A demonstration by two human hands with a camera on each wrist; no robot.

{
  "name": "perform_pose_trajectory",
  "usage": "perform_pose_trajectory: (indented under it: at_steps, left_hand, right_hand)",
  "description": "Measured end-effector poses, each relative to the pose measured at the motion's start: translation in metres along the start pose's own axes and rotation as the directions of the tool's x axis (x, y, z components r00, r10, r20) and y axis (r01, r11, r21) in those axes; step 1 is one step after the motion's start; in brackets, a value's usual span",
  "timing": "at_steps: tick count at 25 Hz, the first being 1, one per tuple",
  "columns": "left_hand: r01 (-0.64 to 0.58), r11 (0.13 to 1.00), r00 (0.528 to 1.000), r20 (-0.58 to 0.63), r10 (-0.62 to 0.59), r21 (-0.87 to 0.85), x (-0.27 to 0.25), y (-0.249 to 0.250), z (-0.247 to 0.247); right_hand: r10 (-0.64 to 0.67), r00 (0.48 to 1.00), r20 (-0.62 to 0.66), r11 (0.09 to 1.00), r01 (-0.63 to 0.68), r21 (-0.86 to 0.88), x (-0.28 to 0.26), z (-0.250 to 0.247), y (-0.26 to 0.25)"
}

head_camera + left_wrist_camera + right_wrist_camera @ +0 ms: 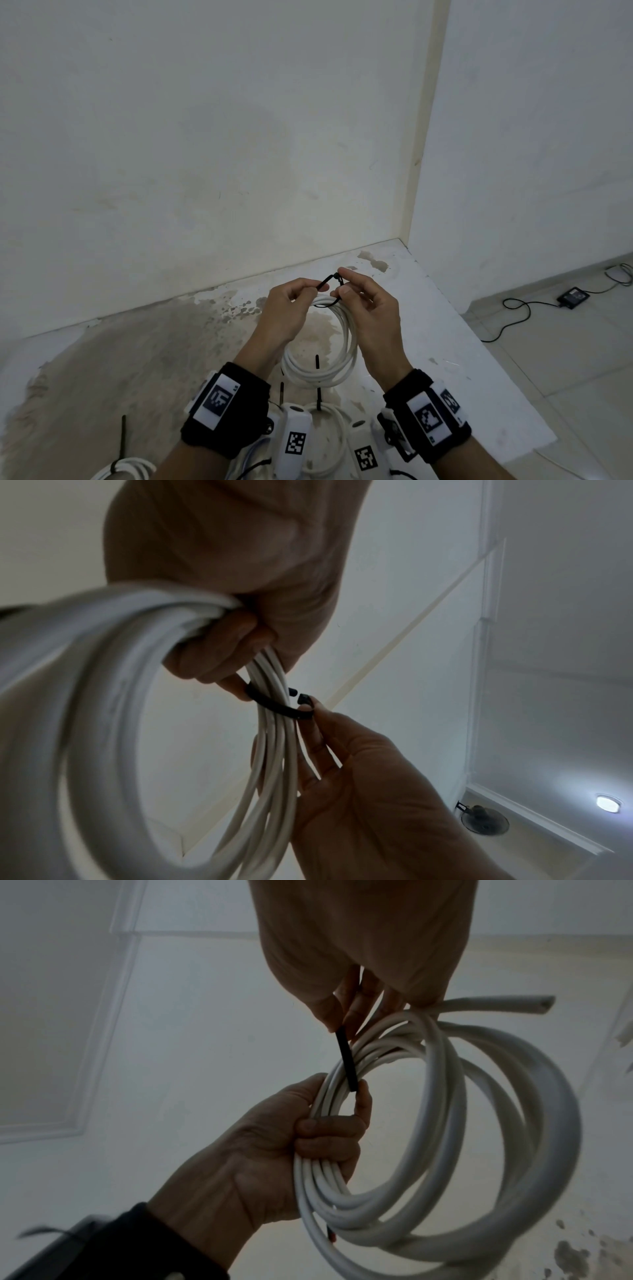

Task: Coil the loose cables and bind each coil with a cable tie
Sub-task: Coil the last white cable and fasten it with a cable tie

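**Head view to wrist views: both hands on a black tie around the white coil**

Head view: your left hand [286, 310] and right hand [371, 310] meet above the stained white slab [455, 329]. The white cable coil [329, 359] hangs below them. Your left fingers pinch one end of the black cable tie [329, 281]; your right thumb and forefinger pinch the other.

Left wrist view: your left hand [240, 593] curls around the coil [95, 723]. The tie [277, 704] crosses the bunched strands, its head at your right fingertips [316, 710].

Right wrist view: your left hand [284, 1153] grips the coil [445, 1123], forefinger touching the tie [346, 1062]; your right fingers [356, 1007] pinch its upper end.
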State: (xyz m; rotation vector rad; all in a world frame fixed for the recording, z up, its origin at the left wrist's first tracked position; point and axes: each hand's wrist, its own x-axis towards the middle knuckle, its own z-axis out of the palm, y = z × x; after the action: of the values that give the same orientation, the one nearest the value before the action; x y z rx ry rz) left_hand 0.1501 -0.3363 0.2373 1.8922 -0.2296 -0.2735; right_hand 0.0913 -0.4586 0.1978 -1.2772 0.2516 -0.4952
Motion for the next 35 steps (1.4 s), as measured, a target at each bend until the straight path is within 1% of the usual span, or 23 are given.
perform_pose_trajectory:
  at_steps: [3, 13, 19, 22, 26, 30, 33, 35]
  left_hand:
    - [-0.006, 1.000, 1.000, 0.000, 0.006, 0.007, 0.000, -0.001, -0.001]
    - [-0.019, 0.999, 0.999, 0.028, 0.018, 0.043, -0.001, 0.002, 0.003]
    - [0.003, 1.000, 0.999, -0.031, -0.004, -0.018, 0.001, -0.003, 0.004]
    - [-0.006, 1.000, 1.000, -0.025, 0.006, 0.001, -0.002, -0.003, 0.004]
    - [-0.019, 1.000, 1.000, -0.014, 0.019, 0.013, -0.006, 0.001, 0.003]
    - [-0.029, 1.000, 1.000, 0.003, 0.029, 0.010, -0.011, 0.007, 0.002]
    - [-0.029, 1.000, 0.999, 0.040, 0.028, 0.001, -0.016, 0.012, 0.001]
    - [-0.014, 1.000, 0.998, 0.055, 0.014, -0.015, -0.018, 0.011, 0.001]
  right_hand:
    - [-0.015, 1.000, 0.001, 1.000, 0.015, 0.003, -0.001, 0.000, 0.001]
    - [0.012, 1.000, 0.003, 1.000, -0.012, 0.025, 0.001, -0.003, 0.002]
    - [0.026, 0.998, 0.053, 0.999, -0.027, 0.029, 0.004, -0.006, -0.008]
    - [0.029, 0.997, 0.065, 1.000, -0.030, 0.008, 0.005, -0.008, -0.009]
    - [0.004, 0.997, 0.081, 0.999, -0.001, -0.039, 0.003, -0.007, -0.008]
    - [0.062, 0.994, 0.092, 0.998, -0.064, 0.022, 0.005, -0.007, -0.012]
    - [0.109, 0.987, 0.120, 0.994, -0.112, 0.015, 0.006, -0.011, -0.013]
    - [0.116, 0.986, 0.123, 0.993, -0.116, -0.008, 0.006, -0.012, -0.011]
